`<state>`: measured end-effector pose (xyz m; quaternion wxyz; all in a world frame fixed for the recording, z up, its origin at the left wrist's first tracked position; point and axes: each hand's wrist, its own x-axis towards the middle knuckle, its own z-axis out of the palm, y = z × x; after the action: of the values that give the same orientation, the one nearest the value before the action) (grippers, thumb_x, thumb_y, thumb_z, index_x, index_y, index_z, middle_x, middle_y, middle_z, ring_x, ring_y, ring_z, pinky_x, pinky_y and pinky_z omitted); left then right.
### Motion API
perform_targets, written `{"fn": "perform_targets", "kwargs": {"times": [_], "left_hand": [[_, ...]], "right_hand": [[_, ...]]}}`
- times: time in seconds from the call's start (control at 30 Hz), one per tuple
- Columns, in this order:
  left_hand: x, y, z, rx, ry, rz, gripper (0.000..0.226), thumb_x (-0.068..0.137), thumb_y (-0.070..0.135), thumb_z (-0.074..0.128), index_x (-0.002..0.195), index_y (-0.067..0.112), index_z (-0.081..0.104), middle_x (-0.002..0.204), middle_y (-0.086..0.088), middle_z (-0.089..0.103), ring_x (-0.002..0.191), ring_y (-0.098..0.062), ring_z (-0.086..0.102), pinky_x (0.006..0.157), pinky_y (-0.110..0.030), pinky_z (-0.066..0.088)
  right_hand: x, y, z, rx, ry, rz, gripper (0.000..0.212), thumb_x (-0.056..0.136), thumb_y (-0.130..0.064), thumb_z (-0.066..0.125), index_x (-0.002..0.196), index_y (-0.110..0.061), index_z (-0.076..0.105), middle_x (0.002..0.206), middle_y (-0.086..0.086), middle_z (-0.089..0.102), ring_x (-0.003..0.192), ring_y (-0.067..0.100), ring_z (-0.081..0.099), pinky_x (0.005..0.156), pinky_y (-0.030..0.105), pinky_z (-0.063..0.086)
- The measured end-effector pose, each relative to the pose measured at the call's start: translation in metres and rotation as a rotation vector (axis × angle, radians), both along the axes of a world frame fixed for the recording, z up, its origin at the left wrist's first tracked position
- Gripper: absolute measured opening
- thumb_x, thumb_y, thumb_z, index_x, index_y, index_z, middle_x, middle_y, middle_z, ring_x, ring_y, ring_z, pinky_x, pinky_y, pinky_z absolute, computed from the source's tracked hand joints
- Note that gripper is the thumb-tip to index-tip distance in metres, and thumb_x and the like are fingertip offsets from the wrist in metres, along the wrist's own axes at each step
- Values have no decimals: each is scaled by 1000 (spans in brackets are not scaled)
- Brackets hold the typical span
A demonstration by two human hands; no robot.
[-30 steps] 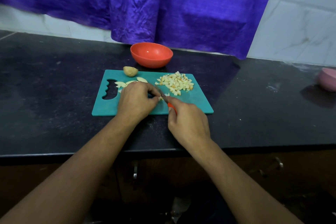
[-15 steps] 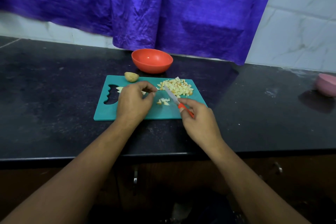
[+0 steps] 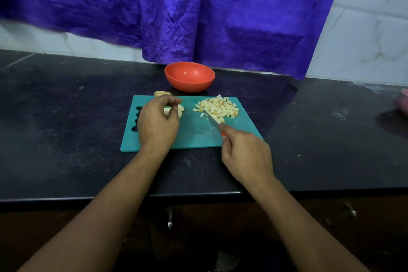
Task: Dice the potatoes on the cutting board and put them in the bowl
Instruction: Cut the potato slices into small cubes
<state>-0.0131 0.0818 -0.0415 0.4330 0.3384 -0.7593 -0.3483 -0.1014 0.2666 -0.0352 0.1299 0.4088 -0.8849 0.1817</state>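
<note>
- Right hand (image 3: 245, 154) grips the knife (image 3: 212, 120) by its red handle, above the near edge of the cutting board (image 3: 194, 137); the blade tip touches the diced potato (image 3: 217, 108)
- Left hand (image 3: 157, 123) curled over potato slices (image 3: 180, 110) at the board's left; whether it pinches one, I cannot tell
- Diced potato heaped on the board's far right; a small potato (image 3: 162, 94) at its far edge
- Red bowl (image 3: 189, 76) just beyond

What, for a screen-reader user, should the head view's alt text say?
A person's right hand holds a knife to a pile of diced potato on a teal cutting board, while the left hand pinches potato slices. An empty orange bowl stands behind the board.
</note>
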Motion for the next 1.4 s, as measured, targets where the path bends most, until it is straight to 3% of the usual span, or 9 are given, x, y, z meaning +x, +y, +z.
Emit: {"fn": "perform_targets", "kwargs": {"times": [0.2, 0.27, 0.37, 0.5, 0.73, 1.0, 1.1, 1.27, 1.4], "left_hand": [[5, -8, 6, -66, 5, 64, 22, 93, 16, 63, 105, 31, 75, 113, 13, 70, 110, -15, 64, 97, -37, 52], [6, -12, 8, -135, -124, 97, 24, 94, 15, 64, 111, 28, 75, 119, 7, 69, 116, -19, 58, 95, -33, 46], [6, -19, 11, -212, -421, 101, 29, 94, 29, 66, 122, 25, 73, 124, -3, 66, 119, -30, 54, 96, -46, 44], [4, -20, 13, -292, -607, 91, 27, 98, 40, 60, 116, 27, 75, 120, -6, 65, 114, -32, 55, 89, -48, 41], [0, -16, 9, -355, -516, 5, 21, 92, 47, 67, 103, 31, 77, 106, 3, 69, 105, -25, 59, 82, -40, 41], [5, -10, 12, -339, -371, -46, 16, 98, 26, 64, 111, 27, 75, 101, 6, 73, 84, -8, 54, 75, -30, 41], [5, -11, 11, -302, -271, -34, 16, 98, 22, 64, 110, 26, 74, 100, 4, 75, 89, -15, 65, 81, -38, 52], [1, -10, 6, -105, -24, -203, 11, 94, 20, 72, 103, 26, 76, 84, 12, 73, 79, -5, 70, 78, -35, 60], [-3, -3, 8, -91, -75, -289, 10, 93, 22, 75, 99, 30, 76, 82, 15, 73, 80, 1, 68, 74, -19, 53]], "right_hand": [[-1, 2, -2, -38, -1, 37, 41, 103, -32, 47, 143, -38, 56, 74, -12, 57, 61, 7, 52, 49, 22, 32], [-1, 1, -2, -3, -4, 29, 41, 104, -34, 45, 143, -39, 55, 78, -12, 60, 66, 7, 55, 53, 26, 39], [-2, 1, 0, -4, -24, -6, 40, 104, -34, 45, 143, -38, 55, 79, -12, 60, 67, 7, 55, 53, 27, 41], [-2, 2, -1, -49, -51, 30, 39, 104, -34, 46, 141, -37, 56, 73, -13, 58, 61, 5, 53, 52, 25, 40], [-4, 3, -2, -71, -71, 50, 39, 103, -34, 46, 141, -38, 56, 74, -13, 58, 62, 6, 53, 58, 30, 49], [-3, 3, -1, -81, -75, 52, 40, 104, -36, 45, 143, -39, 54, 73, -14, 56, 61, 5, 52, 57, 27, 47], [-3, 3, 0, -85, -72, 53, 40, 104, -35, 46, 143, -38, 55, 73, -14, 56, 60, 4, 51, 57, 27, 47], [-2, 4, 0, -87, -76, 45, 40, 104, -36, 46, 143, -38, 54, 77, -12, 60, 62, 5, 53, 60, 30, 51], [-2, 4, 1, -76, -76, 33, 41, 104, -37, 46, 144, -39, 52, 77, -13, 60, 60, 4, 52, 60, 28, 51]]}}
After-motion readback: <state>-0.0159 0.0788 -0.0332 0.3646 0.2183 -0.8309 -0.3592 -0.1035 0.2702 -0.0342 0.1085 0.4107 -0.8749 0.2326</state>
